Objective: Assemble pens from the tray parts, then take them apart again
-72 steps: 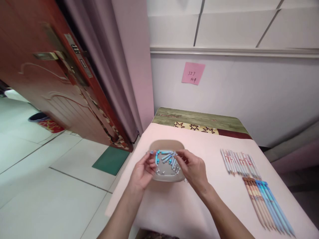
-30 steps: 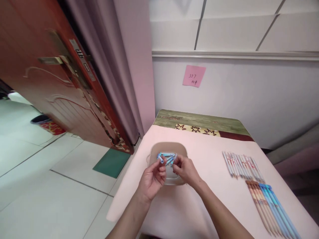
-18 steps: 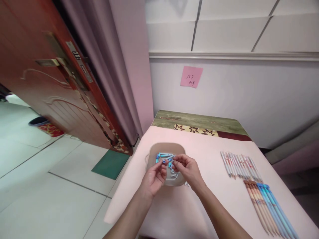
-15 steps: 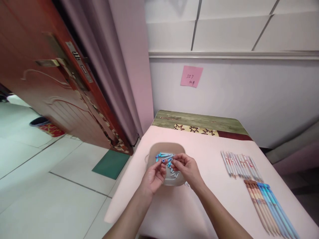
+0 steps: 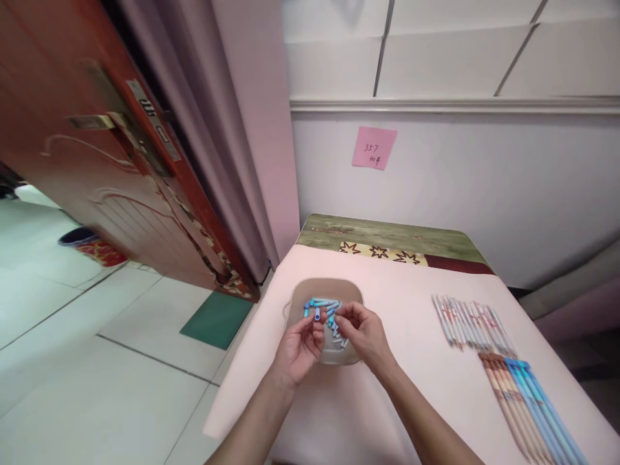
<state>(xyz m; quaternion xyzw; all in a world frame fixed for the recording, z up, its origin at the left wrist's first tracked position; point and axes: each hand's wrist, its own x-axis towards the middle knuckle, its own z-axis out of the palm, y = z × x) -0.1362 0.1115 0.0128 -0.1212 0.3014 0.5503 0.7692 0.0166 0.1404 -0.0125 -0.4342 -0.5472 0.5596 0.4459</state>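
A small blue pen cap (image 5: 317, 314) is pinched between the fingertips of my left hand (image 5: 299, 349), its open end facing me. My right hand (image 5: 364, 330) is closed at the fingertips just to the right of it; whatever is between those fingers is too small to make out. Both hands are over a beige plastic bin (image 5: 301, 287) on the pink-covered table. Inside the bin lie several blue, turquoise and pale caps (image 5: 323, 302), partly hidden by my fingers.
To the right, a row of pale pens (image 5: 472, 320) lies on the pink cloth (image 5: 397, 368). Nearer, brown pens (image 5: 513, 400) and blue pens (image 5: 545, 407) with caps lie side by side. A wall stands behind the table, with a door (image 5: 111, 161) at left.
The cap in my left hand has tilted, so more of its side shows. Both hands stay close together over the bin. The view has shifted slightly.
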